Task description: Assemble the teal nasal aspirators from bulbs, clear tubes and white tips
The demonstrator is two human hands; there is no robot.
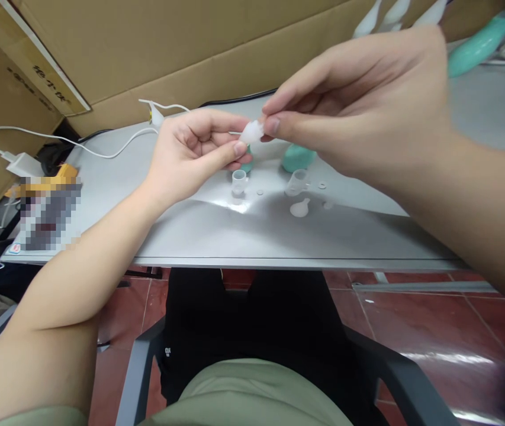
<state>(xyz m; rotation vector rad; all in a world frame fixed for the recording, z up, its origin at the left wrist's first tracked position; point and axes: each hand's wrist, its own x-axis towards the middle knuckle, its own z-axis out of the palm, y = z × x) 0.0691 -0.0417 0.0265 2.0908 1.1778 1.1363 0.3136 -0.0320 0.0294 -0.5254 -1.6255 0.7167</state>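
Note:
A small translucent white piece is held above the table between both hands. My left hand pinches its left side between thumb and fingers. My right hand pinches its right end with thumb and forefinger. Below them on the table stand a clear plastic cup and a second clear cup with a side spout. A flat white piece with a narrow neck lies in front of the second cup. Two small rings lie nearby. Behind are two turquoise parts, partly hidden.
The grey table has a cardboard wall behind it. A white cable and adapter and a yellow object are at left. White-tipped pieces and a turquoise object are at back right.

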